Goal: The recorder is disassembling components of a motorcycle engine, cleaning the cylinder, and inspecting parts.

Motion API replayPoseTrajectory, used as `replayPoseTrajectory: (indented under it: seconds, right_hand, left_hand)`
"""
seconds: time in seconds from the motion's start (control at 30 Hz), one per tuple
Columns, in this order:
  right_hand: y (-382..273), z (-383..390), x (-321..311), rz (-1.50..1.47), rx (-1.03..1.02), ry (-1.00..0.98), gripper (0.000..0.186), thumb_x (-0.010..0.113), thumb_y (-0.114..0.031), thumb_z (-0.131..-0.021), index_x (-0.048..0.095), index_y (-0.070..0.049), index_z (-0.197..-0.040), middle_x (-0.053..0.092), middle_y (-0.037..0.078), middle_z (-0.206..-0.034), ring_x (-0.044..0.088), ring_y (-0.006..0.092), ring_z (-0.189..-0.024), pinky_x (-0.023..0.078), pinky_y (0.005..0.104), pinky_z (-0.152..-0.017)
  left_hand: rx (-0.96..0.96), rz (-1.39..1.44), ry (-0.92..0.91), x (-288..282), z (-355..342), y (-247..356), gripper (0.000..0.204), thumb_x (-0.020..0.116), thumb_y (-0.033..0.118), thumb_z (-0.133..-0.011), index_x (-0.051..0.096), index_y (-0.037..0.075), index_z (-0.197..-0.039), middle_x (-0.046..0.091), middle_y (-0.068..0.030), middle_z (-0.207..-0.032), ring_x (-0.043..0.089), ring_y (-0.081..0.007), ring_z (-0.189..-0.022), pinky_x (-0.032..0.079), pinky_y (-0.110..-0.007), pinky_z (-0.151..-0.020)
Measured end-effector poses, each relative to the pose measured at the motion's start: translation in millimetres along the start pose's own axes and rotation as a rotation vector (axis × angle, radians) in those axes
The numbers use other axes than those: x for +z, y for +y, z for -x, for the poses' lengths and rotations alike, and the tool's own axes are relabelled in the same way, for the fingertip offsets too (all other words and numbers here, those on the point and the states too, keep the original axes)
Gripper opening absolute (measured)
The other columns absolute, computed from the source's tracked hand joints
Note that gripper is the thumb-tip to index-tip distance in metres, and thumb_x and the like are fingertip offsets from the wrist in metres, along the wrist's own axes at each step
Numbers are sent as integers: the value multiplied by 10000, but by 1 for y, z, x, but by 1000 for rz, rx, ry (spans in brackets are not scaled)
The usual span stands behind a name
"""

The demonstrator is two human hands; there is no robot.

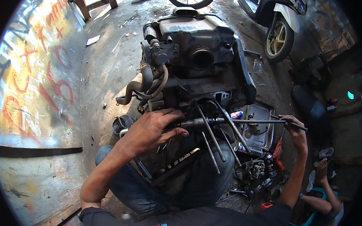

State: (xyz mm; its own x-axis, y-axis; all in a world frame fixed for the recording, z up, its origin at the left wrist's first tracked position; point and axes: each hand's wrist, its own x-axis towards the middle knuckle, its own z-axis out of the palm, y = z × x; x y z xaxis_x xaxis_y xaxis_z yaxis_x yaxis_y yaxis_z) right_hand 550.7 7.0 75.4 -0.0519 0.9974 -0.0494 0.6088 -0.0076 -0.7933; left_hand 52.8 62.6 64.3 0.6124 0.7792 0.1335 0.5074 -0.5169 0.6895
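Observation:
A large, grimy engine [203, 62] with a black cover on top stands right in front of me. Across its near side runs a long metal bar [251, 121] with a thick, dark left end. My right hand [295, 132] is wrapped around the far right end of this bar. Around its thick end curl the fingers of my left hand [161, 126], thumb pointing right; their exact contact is partly hidden. Several long thin metal rods [209, 140] stick out from the engine toward me, some crossing the bar. A bent hose [146, 80] hangs at the engine's left side.
A metal tray [264, 137] with parts lies right of the engine. Nearer are a red-handled tool [278, 153], a spray can [269, 165] and loose tools. Another person's bare limbs [323, 203] show at lower right. A painted metal wall [36, 79] stands left; a motorbike [276, 26] is parked behind.

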Motion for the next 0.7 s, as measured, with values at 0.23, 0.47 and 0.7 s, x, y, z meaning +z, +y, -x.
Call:
replayPoseTrajectory:
  seconds: [0.23, 0.47, 0.7]
  right_hand:
    - [3, 0, 1, -6, -12, 11, 248, 612, 78, -860, 712, 19, -1079, 708, 151, -1170, 655, 243, -1123, 494, 347, -992]
    - [3, 1, 1, 17, -19, 2, 230, 613, 65, -875, 710, 19, -1079, 708, 145, -1175, 655, 242, -1120, 494, 349, -991]
    - [5, 3, 2, -2, 20, 8, 226, 614, 54, -882, 709, 18, -1084, 711, 137, -1166, 653, 225, -1111, 497, 340, -983]
  left_hand:
    - [-143, -59, -132, -7, -5, 9, 532, 677, 442, -921, 581, -20, -1167, 659, -194, -1043, 660, -404, -973, 528, -460, -816]
    - [1, -107, -110, -4, -4, 2, 492, 717, 370, -908, 526, 3, -1174, 652, -212, -986, 654, -414, -977, 520, -494, -817]
    - [-80, -8, -190, -5, 0, -1, 519, 743, 242, -891, 450, 25, -1260, 679, -219, -989, 672, -423, -950, 530, -491, -803]
